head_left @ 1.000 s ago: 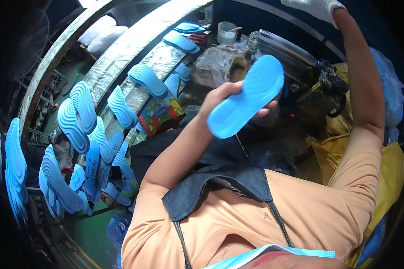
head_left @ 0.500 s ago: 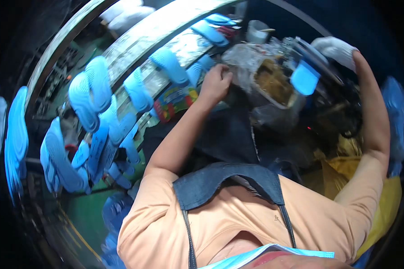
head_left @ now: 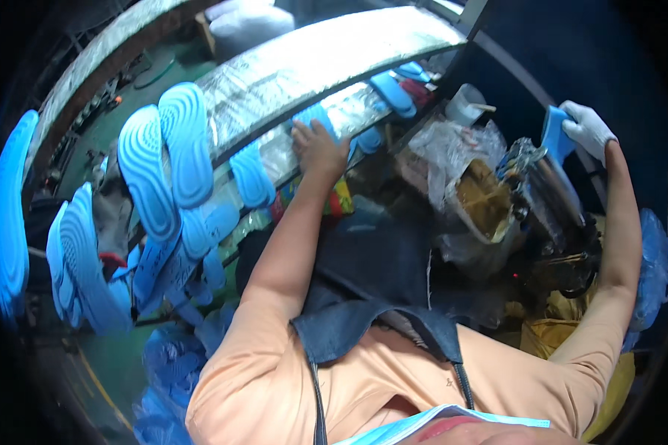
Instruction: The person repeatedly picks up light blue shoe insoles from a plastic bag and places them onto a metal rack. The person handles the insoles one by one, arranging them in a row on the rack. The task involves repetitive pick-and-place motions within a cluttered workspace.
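Observation:
My bare left hand (head_left: 321, 152) reaches over the silvery shelf, its fingers apart on a blue shoe insole (head_left: 312, 117) that it partly covers. My right hand (head_left: 589, 132), in a white glove, is closed on the edge of a flat light-blue piece (head_left: 554, 137), apparently an insole. This piece stands upright beside a shiny metal machine part (head_left: 553, 189). Another insole (head_left: 252, 175) hangs over the shelf edge to the left of my left hand, and a further one (head_left: 393, 94) lies to its right.
Several blue insoles (head_left: 145, 167) hang in pairs at the left. A plastic-lined container with brown contents (head_left: 482, 199) stands between my arms, a white cup (head_left: 465, 105) behind it. Blue plastic bags (head_left: 172, 363) sit low left, yellow sacking (head_left: 553, 326) low right. A silvery-topped rail (head_left: 289, 70) crosses behind.
My left hand has moved left along the shelf onto an insole. The light-blue piece has moved from the machine's front to its far right side, in my gloved hand. The view has shifted.

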`<state>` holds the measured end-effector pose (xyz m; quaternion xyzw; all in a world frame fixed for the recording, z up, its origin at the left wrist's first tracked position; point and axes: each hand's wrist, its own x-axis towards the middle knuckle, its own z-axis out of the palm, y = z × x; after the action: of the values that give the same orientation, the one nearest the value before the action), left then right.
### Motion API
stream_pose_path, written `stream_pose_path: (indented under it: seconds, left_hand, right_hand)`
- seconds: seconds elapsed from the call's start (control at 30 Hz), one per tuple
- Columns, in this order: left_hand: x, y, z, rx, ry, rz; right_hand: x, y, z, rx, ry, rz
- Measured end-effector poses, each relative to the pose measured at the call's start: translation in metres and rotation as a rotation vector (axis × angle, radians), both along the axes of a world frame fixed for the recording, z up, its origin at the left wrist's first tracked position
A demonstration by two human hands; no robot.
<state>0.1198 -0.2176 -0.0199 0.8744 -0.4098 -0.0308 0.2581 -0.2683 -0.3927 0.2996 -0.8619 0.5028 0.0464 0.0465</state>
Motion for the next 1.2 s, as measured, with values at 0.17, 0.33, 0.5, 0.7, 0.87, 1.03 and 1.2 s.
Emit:
stream_pose_path:
  seconds: [0.17, 0.33, 0.5, 0.7, 0.87, 1.03, 1.2]
  left_hand:
    - [0.002, 0.004, 0.007, -0.02, 0.003, 0.003]
    - [0.004, 0.008, 0.009, 0.001, -0.053, 0.021]
    - [0.002, 0.006, 0.014, 0.036, -0.049, 0.026]
    - [0.004, 0.01, 0.031, 0.066, 0.102, -0.046]
    - [0.004, 0.009, 0.029, 0.077, 0.093, -0.047]
    - [0.008, 0.011, 0.02, 0.001, 0.041, -0.034]
    - [0.023, 0.014, -0.005, -0.136, -0.322, -0.168]
  right_hand:
    - [0.065, -0.034, 0.07, -0.105, -0.573, 0.259]
    - [0.194, -0.027, 0.099, 0.159, -1.077, 0.116]
    - [0.271, -0.06, 0.099, 0.075, -0.915, -0.007]
    - [0.303, -0.114, 0.089, -0.426, -0.289, 0.014]
    - [0.281, -0.117, 0.111, -0.877, 0.549, 0.683]
    - [0.265, 0.041, 0.106, -0.396, 0.129, 0.429]
    - [0.231, 0.011, 0.093, -0.578, 0.073, 0.389]
